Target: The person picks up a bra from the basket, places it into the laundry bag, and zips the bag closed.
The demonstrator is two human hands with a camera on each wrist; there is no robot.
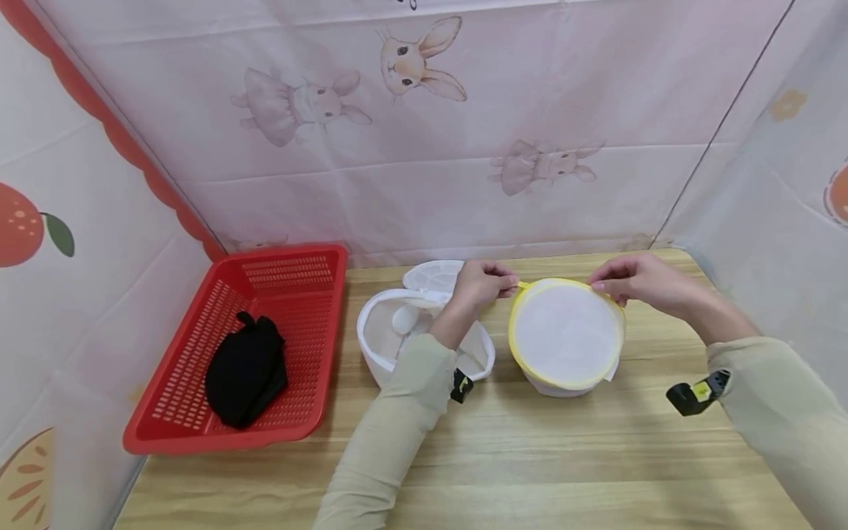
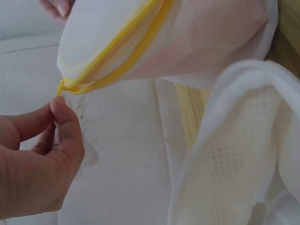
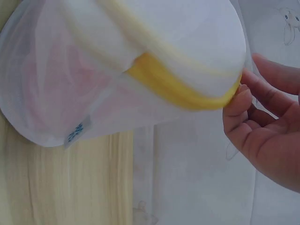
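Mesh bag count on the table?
2. The yellow-trimmed bag is between the left hand and right hand; the white-trimmed bag is between it and the red basket, partly behind the left sleeve. Any inside these would be hidden.

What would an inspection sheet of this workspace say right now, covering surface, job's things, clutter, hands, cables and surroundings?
Surface: wood-grain table.
Job's things: yellow-trimmed mesh bag standing on the table, lid facing up, pink showing through its side.
Clutter: white mesh bag to its left, flap open, partly hidden by the left arm; red basket farther left, holding a black cloth item.
Hands: left hand pinches the yellow tab; right hand pinches the yellow rim.
Cables: nothing seen.
Surroundings: rabbit-print backdrop behind, fruit prints at the sides.
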